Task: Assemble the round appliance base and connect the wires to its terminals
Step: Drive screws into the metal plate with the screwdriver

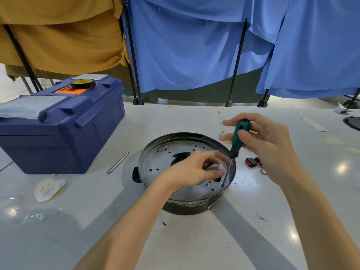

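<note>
Round appliance base [187, 134] sits on the white table [194, 240], to the right of the blue toolbox [64, 129] and a little nearer you, its perforated metal plate [161, 162] facing up inside the dark rim.

Your right hand [266, 141] holds the green-and-black screwdriver [236, 141] by its handle. The thumb presses the near side and the fingers wrap loosely round the far side. The shaft slants down to a screw [222, 185] at the plate's near right edge.

Your left hand [194, 168] rests over the plate with its fingers curled, forefinger and thumb brought close on either side of the shaft. Whether they actually pinch the shaft cannot be told from this angle.

A roll of black tape [83, 83] lies on the toolbox lid, by the orange latch. A slim metal rod [118, 162] lies between the toolbox and the base. A rounded paper label [49, 190] lies in front of the toolbox, on your side. A small red-and-black part [252, 162] lies well to the toolbox's right, just past the base. Behind the toolbox hangs mustard cloth [58, 32], with blue cloth [194, 45] to its right.
</note>
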The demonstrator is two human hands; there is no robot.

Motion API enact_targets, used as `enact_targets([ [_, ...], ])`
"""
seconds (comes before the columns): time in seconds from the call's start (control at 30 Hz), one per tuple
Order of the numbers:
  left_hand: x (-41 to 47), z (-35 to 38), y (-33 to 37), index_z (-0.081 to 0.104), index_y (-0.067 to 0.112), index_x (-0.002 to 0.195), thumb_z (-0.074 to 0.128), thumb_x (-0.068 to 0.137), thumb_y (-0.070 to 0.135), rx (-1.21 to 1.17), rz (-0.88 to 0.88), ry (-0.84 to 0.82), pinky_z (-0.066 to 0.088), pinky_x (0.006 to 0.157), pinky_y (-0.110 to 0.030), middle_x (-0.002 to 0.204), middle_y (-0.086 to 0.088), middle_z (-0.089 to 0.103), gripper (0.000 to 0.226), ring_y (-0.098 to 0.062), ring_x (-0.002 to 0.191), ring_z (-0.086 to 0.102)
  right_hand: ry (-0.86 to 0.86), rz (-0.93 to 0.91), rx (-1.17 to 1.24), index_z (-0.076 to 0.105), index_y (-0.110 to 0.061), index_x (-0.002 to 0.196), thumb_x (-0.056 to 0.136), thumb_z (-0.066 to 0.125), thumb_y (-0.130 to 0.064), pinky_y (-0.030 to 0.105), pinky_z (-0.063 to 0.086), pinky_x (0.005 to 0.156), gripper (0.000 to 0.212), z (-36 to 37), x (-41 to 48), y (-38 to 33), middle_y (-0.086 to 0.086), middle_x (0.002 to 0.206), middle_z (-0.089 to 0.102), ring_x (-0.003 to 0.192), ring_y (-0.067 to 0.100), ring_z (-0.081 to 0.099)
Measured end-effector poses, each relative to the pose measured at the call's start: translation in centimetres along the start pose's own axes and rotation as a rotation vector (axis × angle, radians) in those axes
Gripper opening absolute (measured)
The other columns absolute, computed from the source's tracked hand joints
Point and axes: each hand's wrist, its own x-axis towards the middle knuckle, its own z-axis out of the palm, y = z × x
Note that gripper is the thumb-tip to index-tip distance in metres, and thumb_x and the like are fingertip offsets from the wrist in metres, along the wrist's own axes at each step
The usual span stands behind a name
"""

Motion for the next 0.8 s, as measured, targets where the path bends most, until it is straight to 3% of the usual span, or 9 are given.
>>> enact_targets([
  [0.1, 0.4, 0.2, 0.4, 0.065, 0.033, 0.111, 0.060, 0.096, 0.021, -0.063, -0.015, 0.014, 0.042, 0.106, -0.049, 0.121, -0.001, 0.063, 0.019, -0.019, 0.115, 0.057, 0.041, 0.004, -0.153, 0.067, -0.025, 0.100, 0.093, 0.055, 0.004, 0.014, 0.055, 0.074, 0.032, 0.1, 0.4, -0.4, -0.001, 0.116, 0.061, 0.094, -0.001, 0.064],
  [0.17, 0.6, 0.4, 0.6, 0.065, 0.035, 0.111, 0.060, 0.096, 0.025, -0.075, -0.018, -0.004, 0.043, 0.105, -0.052, 0.114, 0.004, 0.063, 0.018, -0.018, 0.112, 0.055, 0.081, -0.028, -0.278, 0.065, -0.038, 0.094, 0.090, 0.066, -0.013, 0.010, 0.051, 0.070, 0.025, 0.4, 0.6, -0.5, -0.002, 0.112, 0.055, 0.091, -0.003, 0.057],
  [0.27, 0.8, 0.8, 0.9, 0.064, 0.037, 0.116, 0.058, 0.097, 0.032, -0.101, -0.006, -0.024, 0.049, 0.097, -0.037, 0.111, 0.007, 0.064, 0.021, -0.010, 0.110, 0.058, 0.089, -0.050, -0.376, 0.060, -0.045, 0.093, 0.069, 0.072, -0.047, 0.008, 0.049, 0.071, 0.027, 0.8, 0.3, -1.0, -0.011, 0.103, 0.051, 0.088, -0.002, 0.056],
  [0.37, 0.9, 1.2, 1.3, 0.061, 0.046, 0.114, 0.053, 0.098, 0.035, -0.132, 0.039, 0.015, 0.046, 0.096, -0.033, 0.117, 0.006, 0.066, 0.021, 0.000, 0.105, 0.060, 0.124, -0.094, -0.342, 0.064, -0.039, 0.100, 0.076, 0.079, -0.019, 0.017, 0.055, 0.075, 0.035, 0.9, 0.1, -0.8, -0.008, 0.096, 0.056, 0.085, 0.005, 0.059],
  [0.43, 1.0, 1.3, 1.3, 0.058, 0.045, 0.120, 0.049, 0.100, 0.037, -0.171, 0.064, 0.070, 0.039, 0.105, -0.036, 0.127, 0.004, 0.063, 0.023, -0.004, 0.116, 0.058, 0.126, -0.081, -0.260, 0.067, -0.029, 0.110, 0.081, 0.071, 0.005, 0.018, 0.057, 0.074, 0.045, 0.7, -0.1, -0.6, -0.002, 0.096, 0.062, 0.087, 0.006, 0.061],
  [0.53, 1.0, 1.2, 1.2, 0.061, 0.041, 0.118, 0.045, 0.102, 0.032, -0.215, 0.081, 0.126, 0.037, 0.110, -0.034, 0.123, 0.009, 0.067, 0.024, -0.004, 0.121, 0.056, 0.074, -0.075, -0.202, 0.066, -0.021, 0.116, 0.087, 0.055, 0.018, 0.016, 0.056, 0.074, 0.050, 0.3, -0.4, -0.5, 0.001, 0.101, 0.069, 0.088, 0.005, 0.068],
  [0.63, 1.2, 1.3, 1.1, 0.064, 0.037, 0.112, 0.045, 0.103, 0.026, -0.213, 0.073, 0.138, 0.036, 0.109, -0.032, 0.115, 0.013, 0.070, 0.024, 0.000, 0.118, 0.057, 0.020, -0.069, -0.105, 0.066, -0.015, 0.113, 0.092, 0.055, 0.007, 0.024, 0.058, 0.081, 0.032, 0.3, -0.5, -0.7, 0.007, 0.109, 0.068, 0.093, 0.012, 0.071],
  [0.73, 1.4, 1.5, 1.2, 0.062, 0.026, 0.119, 0.045, 0.104, 0.023, -0.231, 0.062, 0.140, 0.037, 0.101, -0.021, 0.114, 0.014, 0.070, 0.023, 0.002, 0.116, 0.058, 0.094, -0.074, -0.195, 0.068, -0.031, 0.103, 0.074, 0.074, -0.031, 0.012, 0.053, 0.076, 0.030, 0.7, -0.3, -0.6, -0.004, 0.108, 0.059, 0.091, -0.004, 0.061],
  [0.8, 1.4, 1.5, 1.2, 0.062, 0.027, 0.112, 0.048, 0.103, 0.024, -0.216, 0.055, 0.152, 0.039, 0.100, -0.022, 0.115, 0.009, 0.068, 0.017, -0.002, 0.113, 0.060, 0.172, -0.098, -0.237, 0.068, -0.032, 0.101, 0.073, 0.079, -0.022, 0.015, 0.052, 0.078, 0.032, 0.9, -0.1, -0.4, -0.004, 0.098, 0.056, 0.088, -0.001, 0.058],
])
